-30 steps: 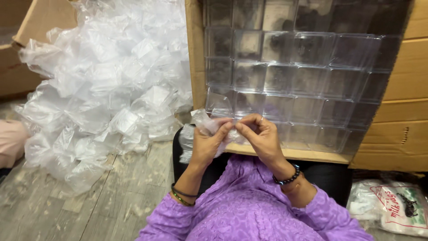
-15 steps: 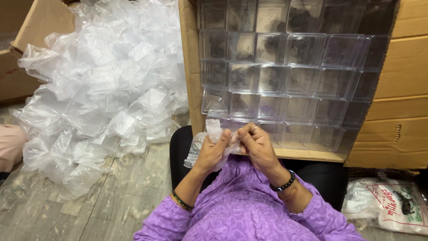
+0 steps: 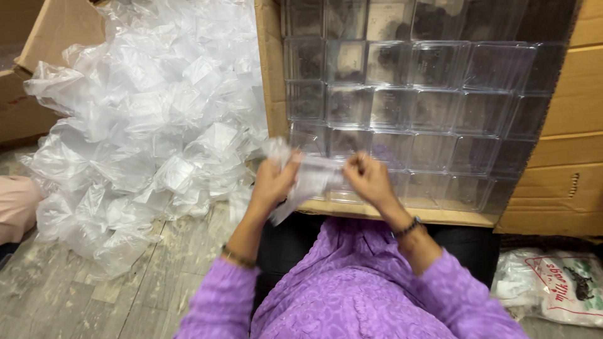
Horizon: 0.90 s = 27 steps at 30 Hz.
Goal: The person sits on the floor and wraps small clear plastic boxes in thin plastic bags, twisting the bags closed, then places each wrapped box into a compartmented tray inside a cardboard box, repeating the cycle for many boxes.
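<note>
Left hand and right hand both w/ grip pinched on a clear plastic bag, held btwn them right in front of the cardboard box of clear plastic containers. Pile of bags on the left.

- Carton: brown cardboard, open, packed with rows of clear plastic boxes.
- Second carton: brown, far left, behind the heap of clear bags.
- Printed bag: white with red and black print, lower right.

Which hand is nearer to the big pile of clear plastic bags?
Left. The left hand is beside the pile of clear plastic bags; the right hand is farther away, before the cardboard box.
</note>
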Motion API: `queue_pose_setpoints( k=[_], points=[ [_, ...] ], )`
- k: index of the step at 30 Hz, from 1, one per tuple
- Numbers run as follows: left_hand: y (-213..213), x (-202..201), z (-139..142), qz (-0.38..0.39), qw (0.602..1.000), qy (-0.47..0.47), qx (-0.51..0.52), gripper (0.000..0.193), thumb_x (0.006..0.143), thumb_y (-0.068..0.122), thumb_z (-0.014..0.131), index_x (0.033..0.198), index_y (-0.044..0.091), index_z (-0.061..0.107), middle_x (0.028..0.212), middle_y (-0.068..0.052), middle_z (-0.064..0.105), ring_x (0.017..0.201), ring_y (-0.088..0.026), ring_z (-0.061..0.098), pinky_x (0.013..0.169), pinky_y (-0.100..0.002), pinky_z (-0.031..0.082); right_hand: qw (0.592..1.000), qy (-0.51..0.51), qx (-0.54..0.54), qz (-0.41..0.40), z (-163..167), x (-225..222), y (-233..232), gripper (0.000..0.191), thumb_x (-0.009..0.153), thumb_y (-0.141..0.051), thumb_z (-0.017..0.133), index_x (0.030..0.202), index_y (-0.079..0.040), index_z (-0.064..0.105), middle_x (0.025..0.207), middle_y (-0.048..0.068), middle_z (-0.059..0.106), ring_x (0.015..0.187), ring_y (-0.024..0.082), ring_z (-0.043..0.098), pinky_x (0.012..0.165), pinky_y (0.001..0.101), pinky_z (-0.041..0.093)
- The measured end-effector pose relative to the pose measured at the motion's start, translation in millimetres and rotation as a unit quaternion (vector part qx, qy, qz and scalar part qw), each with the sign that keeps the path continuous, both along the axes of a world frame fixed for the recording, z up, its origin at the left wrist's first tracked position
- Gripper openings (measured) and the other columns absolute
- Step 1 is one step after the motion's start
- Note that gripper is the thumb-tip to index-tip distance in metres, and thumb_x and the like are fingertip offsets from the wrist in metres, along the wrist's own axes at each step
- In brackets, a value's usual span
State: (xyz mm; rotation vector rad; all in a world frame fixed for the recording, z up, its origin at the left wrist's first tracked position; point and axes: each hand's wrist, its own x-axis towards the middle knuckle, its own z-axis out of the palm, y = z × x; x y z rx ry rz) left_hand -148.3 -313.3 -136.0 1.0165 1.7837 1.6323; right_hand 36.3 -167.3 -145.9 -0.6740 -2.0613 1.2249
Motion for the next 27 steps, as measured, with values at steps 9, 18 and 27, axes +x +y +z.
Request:
queue_pose_setpoints(
  k=[9,18,27],
  points=[
    [178,-32,73,0.039,0.975,0.216,-0.035,0.036,0.103,0.033,0.059,0.101,-0.001,0.069,0.089,-0.021,0.067,0.083,-0.034,0.064,0.069,-0.045,0.049,0.914,-0.222,0.275,-0.201,111,-64,72,0.028,0.100,-0.020,0.058,0.115,0.001,0.067,0.086,0.029,0.070,0.079,0.050,0.066,0.071,0.0585,0.050],
    [144,-25,45,-0.054,0.970,-0.213,0.108,0.030,0.110,0.025,0.064,0.109,-0.004,0.070,0.088,-0.006,0.061,0.071,-0.016,0.053,0.057,-0.034,0.040,0.956,0.231,-0.119,-0.139,72,-54,65,0.017,0.107,-0.019,0.062,0.102,-0.003,0.064,0.076,0.000,0.056,0.064,0.012,0.049,0.055,0.0293,0.040],
    [-121,-16,-64,-0.012,0.925,-0.334,0.180,0.024,0.099,0.020,0.067,0.109,-0.002,0.066,0.100,-0.014,0.073,0.085,-0.022,0.073,0.074,-0.038,0.061,0.956,0.138,-0.170,0.197,-49,-34,-113,0.013,0.101,-0.013,0.061,0.102,-0.002,0.055,0.080,-0.001,0.056,0.068,0.005,0.051,0.056,0.0232,0.043]
  ],
)
